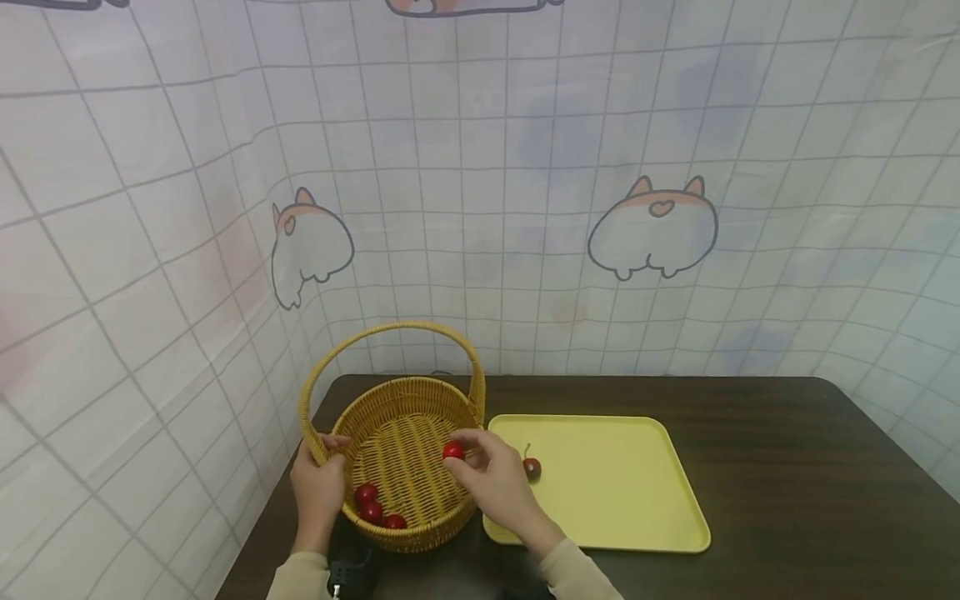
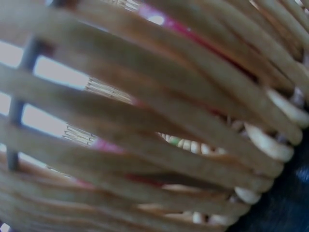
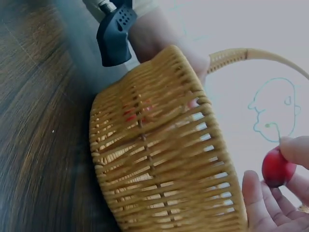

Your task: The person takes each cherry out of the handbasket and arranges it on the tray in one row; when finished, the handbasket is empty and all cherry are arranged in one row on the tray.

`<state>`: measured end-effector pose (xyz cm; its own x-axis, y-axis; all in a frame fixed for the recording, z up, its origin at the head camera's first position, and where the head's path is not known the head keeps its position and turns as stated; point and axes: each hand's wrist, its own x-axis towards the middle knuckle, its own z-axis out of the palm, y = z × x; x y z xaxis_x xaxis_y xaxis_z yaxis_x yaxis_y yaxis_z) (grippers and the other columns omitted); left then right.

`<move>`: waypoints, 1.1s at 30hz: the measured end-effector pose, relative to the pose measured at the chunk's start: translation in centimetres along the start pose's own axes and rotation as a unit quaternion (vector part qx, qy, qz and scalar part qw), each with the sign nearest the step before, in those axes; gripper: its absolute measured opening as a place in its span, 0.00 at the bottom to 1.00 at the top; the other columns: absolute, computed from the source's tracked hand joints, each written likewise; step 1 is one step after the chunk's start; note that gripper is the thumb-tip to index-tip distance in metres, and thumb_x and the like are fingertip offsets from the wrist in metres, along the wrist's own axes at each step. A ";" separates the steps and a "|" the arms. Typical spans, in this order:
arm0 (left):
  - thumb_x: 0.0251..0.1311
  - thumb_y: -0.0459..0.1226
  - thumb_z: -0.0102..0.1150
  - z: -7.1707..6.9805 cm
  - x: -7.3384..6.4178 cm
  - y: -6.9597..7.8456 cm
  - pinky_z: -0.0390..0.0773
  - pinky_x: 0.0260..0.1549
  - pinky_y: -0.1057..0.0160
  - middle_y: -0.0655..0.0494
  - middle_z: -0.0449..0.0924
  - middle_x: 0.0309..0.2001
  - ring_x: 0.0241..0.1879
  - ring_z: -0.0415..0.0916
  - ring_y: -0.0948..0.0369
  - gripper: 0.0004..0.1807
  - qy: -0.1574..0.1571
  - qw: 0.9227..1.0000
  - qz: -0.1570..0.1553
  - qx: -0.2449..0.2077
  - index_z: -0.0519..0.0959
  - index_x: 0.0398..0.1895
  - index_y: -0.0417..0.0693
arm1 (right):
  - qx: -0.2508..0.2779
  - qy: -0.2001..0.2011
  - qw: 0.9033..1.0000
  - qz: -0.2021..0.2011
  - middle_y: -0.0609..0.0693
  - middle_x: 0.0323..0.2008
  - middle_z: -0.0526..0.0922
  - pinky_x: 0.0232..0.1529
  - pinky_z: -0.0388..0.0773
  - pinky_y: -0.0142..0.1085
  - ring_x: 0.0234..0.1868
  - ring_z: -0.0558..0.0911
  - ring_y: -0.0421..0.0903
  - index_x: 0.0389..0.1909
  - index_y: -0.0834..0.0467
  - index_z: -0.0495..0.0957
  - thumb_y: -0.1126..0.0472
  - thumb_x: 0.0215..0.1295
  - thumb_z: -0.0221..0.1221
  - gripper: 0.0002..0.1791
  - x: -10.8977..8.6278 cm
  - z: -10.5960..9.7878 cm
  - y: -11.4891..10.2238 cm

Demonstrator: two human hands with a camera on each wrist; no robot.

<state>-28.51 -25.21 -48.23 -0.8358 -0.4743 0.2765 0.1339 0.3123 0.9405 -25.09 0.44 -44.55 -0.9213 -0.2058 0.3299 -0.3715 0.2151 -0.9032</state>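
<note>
A yellow wicker basket (image 1: 401, 400) with a tall arched handle (image 1: 408, 326) stands at the left of the table. My left hand (image 1: 318, 487) grips its left rim at the foot of the handle. Between thumb and fingertips, my right hand (image 1: 497, 483) pinches a red cherry (image 1: 453, 450) over the basket's right rim; its thin stem shows in the right wrist view. Three more cherries (image 1: 371, 512) lie inside the basket, at the near left. Basket weave (image 2: 145, 116) fills the left wrist view, with bits of red behind its gaps.
To the right of the basket lies a pale yellow tray (image 1: 615, 483). One stemmed cherry (image 1: 532, 469) rests at its left side, just beyond my right wrist. Both basket and tray are on a dark wooden table (image 1: 787, 467), with a patterned curtain (image 1: 525, 208) behind and to the left.
</note>
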 end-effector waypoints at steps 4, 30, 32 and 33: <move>0.56 0.23 0.47 0.1 0.1 0.0 0.64 0.38 0.65 0.41 0.83 0.44 0.47 0.75 0.51 0.08 0.001 1.000 0.001 -0.001 0.70 0.39 0.37 | 0.020 0.014 0.999 0.022 0.53 0.48 0.80 0.32 0.78 0.33 0.39 0.82 0.46 0.57 0.54 0.74 0.54 0.64 0.63 0.22 -0.5 -1.1 0.1; 0.55 0.23 0.47 0.1 0.1 -0.2 0.64 0.41 0.60 0.40 0.83 0.44 0.47 0.75 0.51 0.08 0.007 1.000 0.007 -0.003 0.70 0.38 0.37 | -0.049 0.080 0.989 0.117 0.51 0.45 0.82 0.37 0.77 0.37 0.36 0.85 0.43 0.54 0.53 0.79 0.57 0.62 0.65 0.19 -1.4 -9.5 4.5; 0.55 0.22 0.46 0.1 0.1 -0.2 0.64 0.41 0.61 0.40 0.83 0.44 0.47 0.75 0.51 0.09 0.006 1.000 0.009 -0.006 0.70 0.38 0.37 | -0.058 0.077 0.987 0.126 0.51 0.46 0.82 0.37 0.77 0.37 0.36 0.85 0.44 0.54 0.54 0.79 0.57 0.62 0.65 0.19 -1.4 -9.9 4.7; 0.55 0.22 0.46 0.1 0.1 -0.2 0.64 0.40 0.61 0.40 0.83 0.44 0.48 0.75 0.51 0.09 0.005 1.000 0.010 -0.007 0.70 0.38 0.37 | -0.064 0.075 0.987 0.129 0.51 0.46 0.83 0.37 0.78 0.37 0.36 0.85 0.44 0.54 0.55 0.79 0.57 0.62 0.65 0.19 -1.4 -10.1 4.9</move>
<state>-28.70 -25.26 -48.41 -0.8273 -0.4769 0.2969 0.1573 0.3108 0.9374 -26.75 11.39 -46.63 -0.9901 0.0136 0.1400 -0.1257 0.3618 -0.9237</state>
